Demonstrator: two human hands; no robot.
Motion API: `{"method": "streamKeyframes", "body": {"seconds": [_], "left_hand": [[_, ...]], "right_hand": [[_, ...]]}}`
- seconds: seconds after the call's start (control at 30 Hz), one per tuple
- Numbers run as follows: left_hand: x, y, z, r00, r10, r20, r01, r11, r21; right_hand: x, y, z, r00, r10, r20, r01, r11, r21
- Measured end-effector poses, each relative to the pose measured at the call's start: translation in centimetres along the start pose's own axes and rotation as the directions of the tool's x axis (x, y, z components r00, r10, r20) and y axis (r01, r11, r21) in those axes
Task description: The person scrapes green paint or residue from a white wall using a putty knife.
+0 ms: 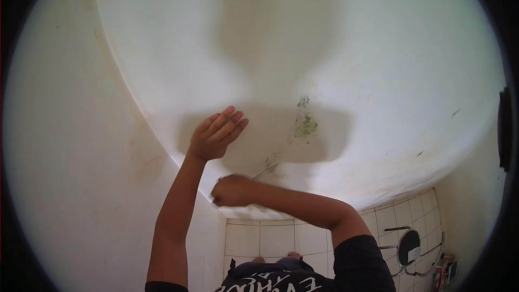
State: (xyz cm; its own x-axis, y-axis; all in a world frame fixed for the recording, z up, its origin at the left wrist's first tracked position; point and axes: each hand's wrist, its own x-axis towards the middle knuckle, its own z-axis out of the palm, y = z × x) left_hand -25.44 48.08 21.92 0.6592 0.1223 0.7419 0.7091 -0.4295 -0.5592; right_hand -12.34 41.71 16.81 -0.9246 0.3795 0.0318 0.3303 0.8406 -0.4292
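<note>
My left hand (219,134) is raised close to a white wall (389,75), fingers stretched out and nothing in them. I cannot tell whether it touches the wall. Lower and slightly to its right, my right hand (235,190) is closed in a fist, a little smeared by motion. From the fist a thin, straight grey tool (266,172) points up and right toward the wall; a dark end shows at the fist's lower left. Its exact kind is hidden by the fingers. Right of my hands, a green patch (306,125) of worn paint marks the wall.
Another wall (70,130) meets this one in a corner at left. Pale floor tiles (278,238) lie below, with my feet on them. A metal-framed chair (409,249) with a dark pad stands at lower right, beside a small pile of things (445,273). A dark object (504,130) sits at the right edge.
</note>
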Motion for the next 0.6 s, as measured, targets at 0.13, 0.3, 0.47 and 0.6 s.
{"method": "streamKeyframes", "body": {"seconds": [0.13,0.3,0.47,0.6], "left_hand": [[-0.4,-0.4,0.5,1.000,0.013,0.013,-0.012,1.000,-0.017],[-0.5,0.1,0.1,1.000,-0.006,0.006,0.006,1.000,0.011],[-0.6,-0.2,0.2,1.000,-0.008,0.004,0.008,1.000,0.005],[-0.6,-0.2,0.4,1.000,-0.005,-0.007,0.005,1.000,0.025]], "right_hand": [[1.6,-4.5,0.1,0.981,-0.091,0.171,0.111,0.987,-0.115],[0.7,-1.6,-2.2,0.999,-0.017,0.046,0.020,0.998,-0.061],[1.1,-2.1,-1.0,0.995,-0.014,0.095,0.022,0.996,-0.083],[1.5,-1.4,-3.0,0.994,0.072,0.077,-0.072,0.997,-0.004]]}}
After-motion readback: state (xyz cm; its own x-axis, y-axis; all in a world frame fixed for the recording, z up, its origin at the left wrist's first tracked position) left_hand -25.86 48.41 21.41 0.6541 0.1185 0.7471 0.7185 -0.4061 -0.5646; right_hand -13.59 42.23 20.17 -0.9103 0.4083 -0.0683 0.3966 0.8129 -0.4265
